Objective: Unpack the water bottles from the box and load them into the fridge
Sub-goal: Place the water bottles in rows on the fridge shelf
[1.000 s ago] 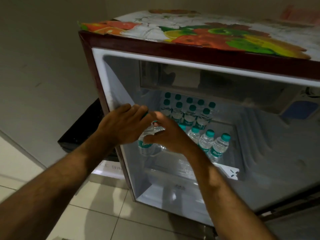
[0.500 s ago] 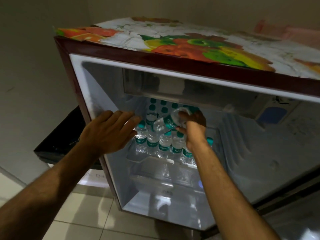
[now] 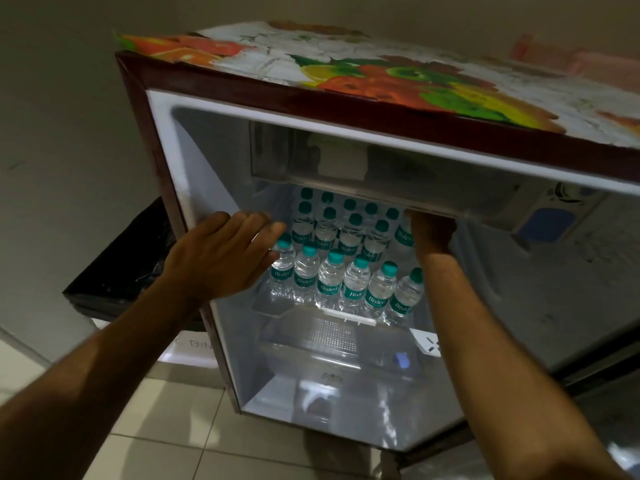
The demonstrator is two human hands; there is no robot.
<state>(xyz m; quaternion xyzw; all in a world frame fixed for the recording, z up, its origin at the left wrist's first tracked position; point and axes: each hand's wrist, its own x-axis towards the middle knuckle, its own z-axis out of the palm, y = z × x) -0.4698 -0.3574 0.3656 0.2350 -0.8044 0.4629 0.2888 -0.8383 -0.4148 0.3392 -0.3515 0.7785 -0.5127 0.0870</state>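
Both hands work at the open fridge (image 3: pixel 346 133). Left hand (image 3: pixel 221 261) lies flat with straight fingers against the fridge's left frame, at shelf level, holding nothing. Right hand (image 3: pixel 433 233) reaches deep under the freezer compartment (image 3: pixel 363 168) at the right end of the back row; its fingers are hidden behind the compartment lip, so whether it grips a bottle cannot be told, though it sits against the rightmost rear bottle (image 3: pixel 404 237). Change from 0.5 s ago: the bottle then held tilted above the rows in the right hand is no longer in the air, and a labelled bottle now stands at that rear right position. Judgement: 1 more bottle has been seated, and the hand is at or near release. Container status: the fridge shelf (image 3: pixel 349 315) carries upright water bottles (image 3: pixel 329 271) with teal caps in at least 3 rows, a front row of 6 touching side by side, and further rows close behind, partly hidden by the compartment. Below the shelf, a clear crisper drawer (image 3: pixel 332 341) shows no bottles. Outside, left of the fridge, a black bin (image 3: pixel 131 265) stands on the tiled floor (image 3: pixel 166 438). No box is in view, so the remaining count cannot be stated.
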